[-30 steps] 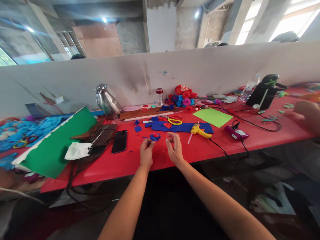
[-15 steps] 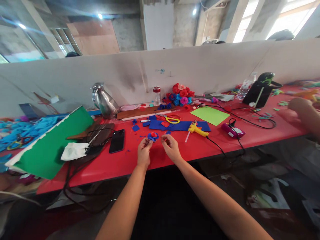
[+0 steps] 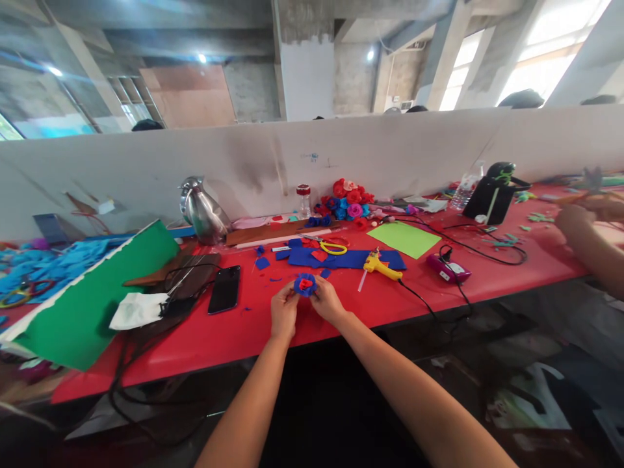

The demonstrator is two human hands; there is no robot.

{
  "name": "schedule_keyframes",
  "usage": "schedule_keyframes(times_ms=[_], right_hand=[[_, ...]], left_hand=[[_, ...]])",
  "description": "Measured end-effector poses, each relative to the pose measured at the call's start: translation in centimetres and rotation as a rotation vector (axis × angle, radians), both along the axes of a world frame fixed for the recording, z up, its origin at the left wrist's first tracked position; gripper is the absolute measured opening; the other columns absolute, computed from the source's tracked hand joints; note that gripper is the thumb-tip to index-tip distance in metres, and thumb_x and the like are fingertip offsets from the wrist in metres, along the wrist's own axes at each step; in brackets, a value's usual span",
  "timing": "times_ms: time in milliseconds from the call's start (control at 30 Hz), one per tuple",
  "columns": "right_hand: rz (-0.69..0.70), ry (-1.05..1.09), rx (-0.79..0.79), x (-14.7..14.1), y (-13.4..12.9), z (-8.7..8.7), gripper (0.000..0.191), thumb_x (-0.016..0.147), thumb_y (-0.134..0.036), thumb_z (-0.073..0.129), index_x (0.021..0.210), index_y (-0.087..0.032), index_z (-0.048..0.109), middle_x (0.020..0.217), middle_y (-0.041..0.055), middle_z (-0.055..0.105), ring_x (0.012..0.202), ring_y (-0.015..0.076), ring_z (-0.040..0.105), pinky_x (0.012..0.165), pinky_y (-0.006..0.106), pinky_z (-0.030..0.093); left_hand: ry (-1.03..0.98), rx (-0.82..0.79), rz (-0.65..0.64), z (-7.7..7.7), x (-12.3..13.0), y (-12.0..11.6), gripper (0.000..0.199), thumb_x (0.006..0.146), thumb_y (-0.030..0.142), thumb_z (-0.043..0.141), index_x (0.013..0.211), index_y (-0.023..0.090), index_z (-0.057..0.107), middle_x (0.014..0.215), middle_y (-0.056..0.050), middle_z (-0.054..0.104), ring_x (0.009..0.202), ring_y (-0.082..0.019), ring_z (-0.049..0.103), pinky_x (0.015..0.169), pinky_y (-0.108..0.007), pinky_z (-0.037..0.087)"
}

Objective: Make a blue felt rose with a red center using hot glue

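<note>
A small paper flower (image 3: 305, 285), blue outside with a red centre, is held up between my two hands over the red table. My left hand (image 3: 285, 311) pinches its left edge, and my right hand (image 3: 327, 300) has its fingers closed on the right edge. Just beyond lie a dark blue paper strip (image 3: 336, 259), yellow-handled scissors (image 3: 333, 247) and small blue and red scraps. A yellow glue gun (image 3: 383, 265) rests to the right, on the end of the strip.
A phone (image 3: 225, 289), a white mask (image 3: 139, 311) and a green board (image 3: 97, 299) are on the left. Behind stand a steel jug (image 3: 203, 211) and paper roses (image 3: 348, 200). Green paper (image 3: 404, 239) and a purple box (image 3: 448, 267) lie right; another person's arm (image 3: 585, 240) reaches in.
My right hand has moved left and now touches the flower, whose red centre faces the camera more. The view has tilted slightly up.
</note>
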State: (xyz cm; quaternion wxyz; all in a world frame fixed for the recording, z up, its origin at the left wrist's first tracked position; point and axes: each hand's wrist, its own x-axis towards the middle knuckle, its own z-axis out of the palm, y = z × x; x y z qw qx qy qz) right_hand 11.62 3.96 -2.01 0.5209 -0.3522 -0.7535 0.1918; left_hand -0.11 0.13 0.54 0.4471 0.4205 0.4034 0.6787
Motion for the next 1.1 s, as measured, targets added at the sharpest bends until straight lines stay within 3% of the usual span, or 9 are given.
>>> schedule_keyframes(times_ms=[167,1100], right_hand=[[0.016,-0.117,0.053,-0.2,0.3,-0.3,0.04,0.069,0.001,0.047,0.099,-0.018,0.065,0.092,0.0097,0.066,0.088,0.0238,0.064,0.079,0.035,0.053],[0.0,-0.335,0.096,0.1,-0.4,0.6,0.035,0.079,0.003,0.042,0.099,-0.017,0.062,0.089,0.0094,0.066,0.086,0.021,0.062,0.078,0.031,0.051]], left_hand=[[0.019,0.012,0.056,0.0,-0.6,0.0,0.018,0.06,0.03,0.08,0.074,0.019,0.077,0.075,-0.003,0.077,0.081,-0.023,0.069,0.089,-0.039,0.051],[-0.106,-0.006,0.067,-0.7,-0.4,0.0,0.023,0.052,0.024,0.086,0.072,0.02,0.077,0.079,-0.001,0.078,0.079,-0.021,0.068,0.088,-0.037,0.051]])
